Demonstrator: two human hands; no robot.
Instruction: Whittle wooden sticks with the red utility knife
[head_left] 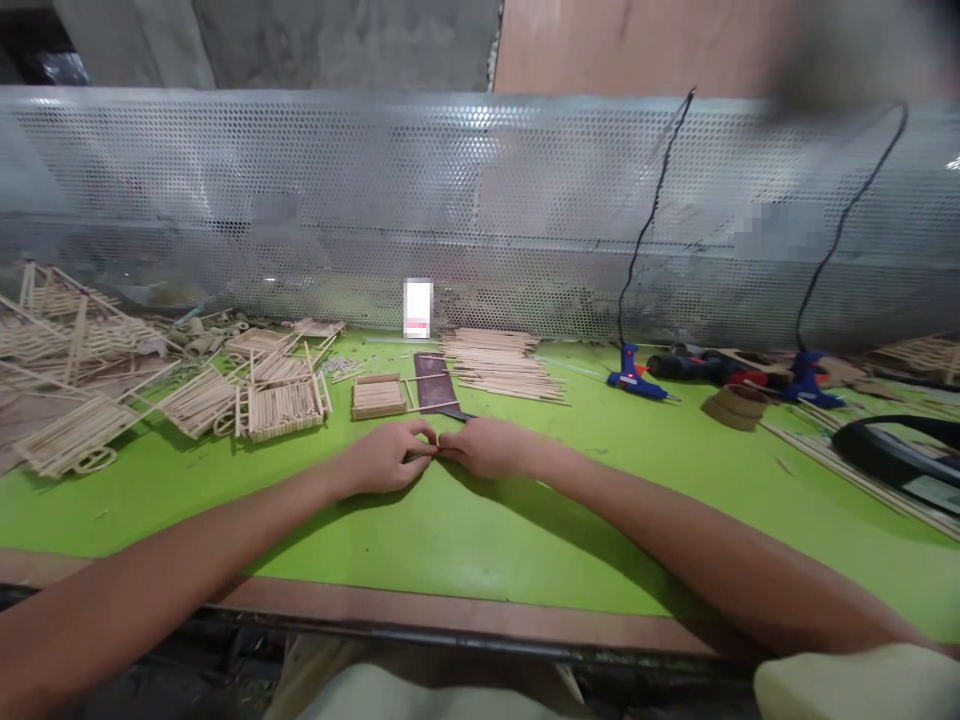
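Observation:
My left hand [394, 456] and my right hand [486, 447] meet at the fingertips over the green table, thumbs and fingers pinched together. Whatever lies between them is too small and too covered to make out. Just beyond them is a flat dark brown blade [435, 378], its black handle end close to my right knuckles. A small box-like frame of sticks [379, 396] sits beyond my left hand, with a few thin sticks reaching from it across the blade. Past my right hand, a spread of thin wooden sticks [506, 362] lies side by side.
Stick-built pieces [281, 405] crowd the left side. Two blue glue guns [636, 378] with hanging cords, a brown tape roll [735, 406] and a black object [900, 460] occupy the right. A perforated metal screen [337, 220] rises behind the green table [405, 550].

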